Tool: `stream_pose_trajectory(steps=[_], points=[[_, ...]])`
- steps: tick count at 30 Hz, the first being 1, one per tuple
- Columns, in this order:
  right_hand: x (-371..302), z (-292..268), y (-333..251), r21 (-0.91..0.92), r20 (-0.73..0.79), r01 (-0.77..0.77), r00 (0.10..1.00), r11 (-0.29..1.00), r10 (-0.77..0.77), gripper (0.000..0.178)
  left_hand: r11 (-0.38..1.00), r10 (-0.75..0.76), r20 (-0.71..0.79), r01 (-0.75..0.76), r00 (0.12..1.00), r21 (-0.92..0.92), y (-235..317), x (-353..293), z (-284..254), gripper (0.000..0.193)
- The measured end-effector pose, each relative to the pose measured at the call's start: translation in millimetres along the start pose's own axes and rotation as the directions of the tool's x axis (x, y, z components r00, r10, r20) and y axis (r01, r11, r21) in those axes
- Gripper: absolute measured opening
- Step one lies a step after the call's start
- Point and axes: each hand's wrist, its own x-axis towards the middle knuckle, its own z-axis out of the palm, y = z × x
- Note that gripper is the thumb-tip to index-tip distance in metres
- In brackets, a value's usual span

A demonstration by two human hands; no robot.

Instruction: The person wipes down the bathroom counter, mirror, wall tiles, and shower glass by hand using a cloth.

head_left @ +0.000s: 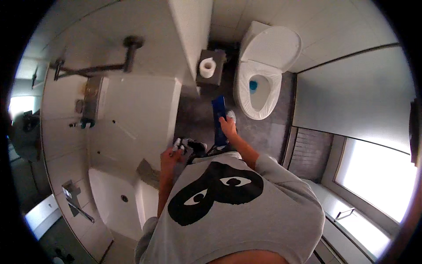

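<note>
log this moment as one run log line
right hand: holding flat blue packet | left hand: grip unclear | toilet lid: raised | toilet paper roll: upright

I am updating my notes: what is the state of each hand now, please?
Left hand: partly curled; cannot tell if it holds something.
Right hand: closed on a flat blue packet.

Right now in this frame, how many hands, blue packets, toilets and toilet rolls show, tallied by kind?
Hands: 2 (left hand, right hand)
Blue packet: 1
Toilet: 1
Toilet roll: 1
Total: 5
</note>
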Motion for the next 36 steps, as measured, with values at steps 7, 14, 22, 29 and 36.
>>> stream_pose_trajectory(steps=[7, 14, 22, 29, 36], points=[[99.4, -70.9, 57.6, 0.043, -0.143, -0.002, 0.99, 0.999, 0.009, 0.038, 0.993, -0.116, 0.336, 0.107, 0.935, 0.046, 72.3, 40.3, 146.7, 0.019], [151.9, -152.8, 44.4, 0.122, -0.222, 0.223, 0.956, 0.967, -0.192, 0.04, 0.965, -0.134, 0.434, 0.217, 0.891, -0.147, 140.3, 104.0, 248.8, 0.016], [222.2, -161.2, 35.0, 0.093, -0.173, 0.249, 0.957, 0.964, -0.231, 0.021, 0.798, -0.219, 0.432, 0.416, 0.875, -0.437, 183.8, 247.8, 309.9, 0.015], [251.2, -138.7, -7.6, 0.107, -0.167, 0.16, 0.976, 0.981, -0.141, 0.025, 0.715, -0.404, 0.258, 0.479, 0.878, -0.509, 168.5, 462.1, 347.7, 0.016], [322.0, -112.0, -25.3, 0.008, -0.131, 0.044, 0.99, 0.999, -0.042, 0.028, 0.832, -0.536, -0.048, 0.519, 0.843, -0.194, 112.6, 619.6, 363.1, 0.02]])
